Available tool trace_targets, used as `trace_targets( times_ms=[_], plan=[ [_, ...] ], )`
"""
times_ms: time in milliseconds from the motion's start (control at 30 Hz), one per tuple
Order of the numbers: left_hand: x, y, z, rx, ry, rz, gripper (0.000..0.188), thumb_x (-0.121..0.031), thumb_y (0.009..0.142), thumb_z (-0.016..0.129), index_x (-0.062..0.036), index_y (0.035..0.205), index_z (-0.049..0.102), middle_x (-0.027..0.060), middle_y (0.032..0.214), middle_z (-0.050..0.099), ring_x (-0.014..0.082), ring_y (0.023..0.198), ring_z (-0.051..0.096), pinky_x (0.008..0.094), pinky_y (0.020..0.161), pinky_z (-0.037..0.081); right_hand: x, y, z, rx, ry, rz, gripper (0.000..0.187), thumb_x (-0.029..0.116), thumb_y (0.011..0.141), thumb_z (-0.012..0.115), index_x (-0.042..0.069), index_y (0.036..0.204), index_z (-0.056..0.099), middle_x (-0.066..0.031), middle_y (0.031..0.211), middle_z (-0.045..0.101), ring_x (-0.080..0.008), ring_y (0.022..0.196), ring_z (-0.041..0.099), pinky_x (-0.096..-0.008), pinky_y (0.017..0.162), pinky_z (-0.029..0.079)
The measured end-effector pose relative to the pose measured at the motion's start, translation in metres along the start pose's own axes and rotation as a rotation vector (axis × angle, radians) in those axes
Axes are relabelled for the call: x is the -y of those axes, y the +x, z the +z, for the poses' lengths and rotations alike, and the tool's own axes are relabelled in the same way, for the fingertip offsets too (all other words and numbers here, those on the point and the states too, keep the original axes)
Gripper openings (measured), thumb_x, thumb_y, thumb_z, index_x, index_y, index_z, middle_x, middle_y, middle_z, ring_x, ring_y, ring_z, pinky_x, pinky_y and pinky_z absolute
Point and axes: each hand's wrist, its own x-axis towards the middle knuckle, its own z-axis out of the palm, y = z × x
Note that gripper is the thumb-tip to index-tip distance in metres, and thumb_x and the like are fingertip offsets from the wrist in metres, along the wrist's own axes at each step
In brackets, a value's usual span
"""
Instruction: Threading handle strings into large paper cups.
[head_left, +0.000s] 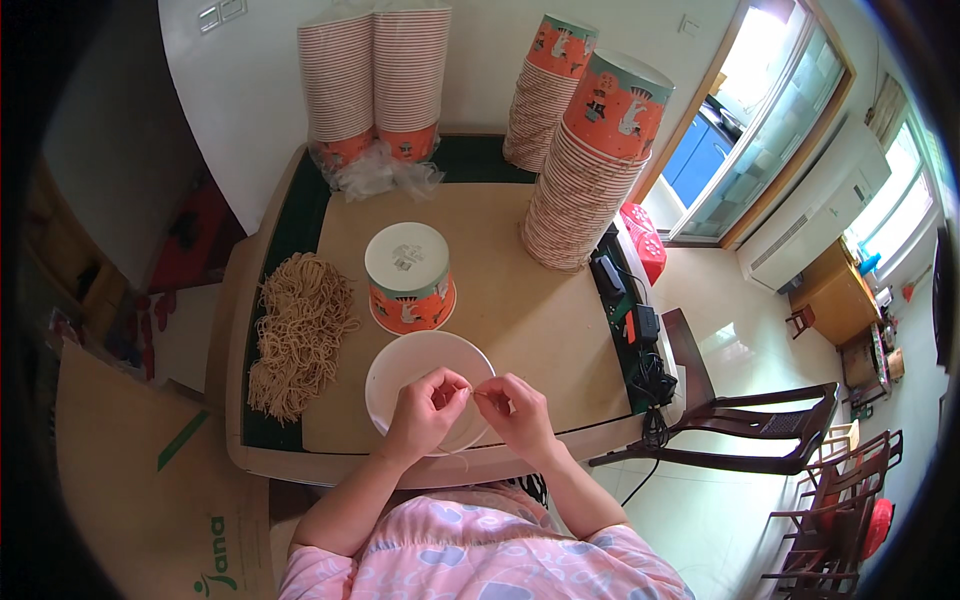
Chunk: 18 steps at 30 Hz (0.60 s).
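Observation:
Over a white bowl (pixel 392 362), my left hand (pixel 432 408) and my right hand (pixel 515 408) meet with their fingertips close together. Both are pinched on a thin beige string (pixel 456 456), whose tail hangs near the bowl's near rim. The part between my fingers is tiny and mostly hidden. Just beyond the bowl, a printed orange and green paper tub (pixel 411 300) stands upside down, its pale base facing up. To the left lies a loose heap of beige strings (pixel 300 335).
Tall stacks of nested paper tubs (pixel 590 170) stand at the table's back right. More stacks in plastic wrap (pixel 375 75) stand at the back left. Power strips and black cables (pixel 650 370) line the right edge. A dark wooden chair (pixel 765 425) is beside the table, a cardboard box (pixel 130 440) at left.

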Motion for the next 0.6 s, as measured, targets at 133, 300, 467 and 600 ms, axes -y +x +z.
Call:
trace_targets(
  times_ms=[133, 300, 467, 600],
  plan=[
    [0.0023, 0.0007, 0.0000, -0.006, -0.004, 0.011, 0.003, -0.005, 0.087, 0.064, -0.0024, 0.088, 0.063, -0.0053, 0.070, 0.058, -0.0001, 0.061, 0.050, 0.0180, 0.055, 0.040, 0.0022, 0.0008, -0.0002, 0.003, 0.017, 0.015, 0.011, 0.001, 0.080, 0.070, 0.001, 0.087, 0.062, -0.0056, 0.073, 0.059, -0.0099, 0.057, 0.052, -0.0238, 0.053, 0.043],
    [0.0005, 0.0010, 0.0000, 0.000, -0.012, 0.001, 0.003, -0.005, 0.087, 0.063, -0.0025, 0.088, 0.063, -0.0053, 0.071, 0.059, -0.0001, 0.062, 0.050, 0.0177, 0.055, 0.041, -0.0018, 0.0011, -0.0004, 0.012, -0.042, -0.020, 0.011, 0.002, 0.079, 0.070, 0.002, 0.088, 0.063, -0.0061, 0.074, 0.060, -0.0107, 0.057, 0.052, -0.0240, 0.053, 0.043],
    [0.0014, 0.0009, -0.0006, -0.002, -0.022, 0.007, 0.002, -0.005, 0.087, 0.063, -0.0026, 0.088, 0.063, -0.0054, 0.073, 0.059, -0.0002, 0.063, 0.050, 0.0175, 0.056, 0.041, -0.0034, 0.0007, 0.0016, 0.018, -0.066, -0.029, 0.011, 0.003, 0.079, 0.070, 0.002, 0.089, 0.064, -0.0060, 0.074, 0.061, -0.0108, 0.057, 0.052, -0.0243, 0.053, 0.044],
    [0.0045, 0.0013, 0.0003, 0.004, -0.037, -0.002, 0.002, -0.005, 0.088, 0.062, -0.0023, 0.089, 0.062, -0.0053, 0.073, 0.059, -0.0005, 0.063, 0.050, 0.0170, 0.056, 0.041, -0.0052, 0.0007, 0.0032, 0.007, -0.077, -0.027, 0.012, 0.004, 0.080, 0.071, 0.003, 0.090, 0.065, -0.0064, 0.075, 0.063, -0.0109, 0.057, 0.052, -0.0241, 0.052, 0.043]
  ],
)
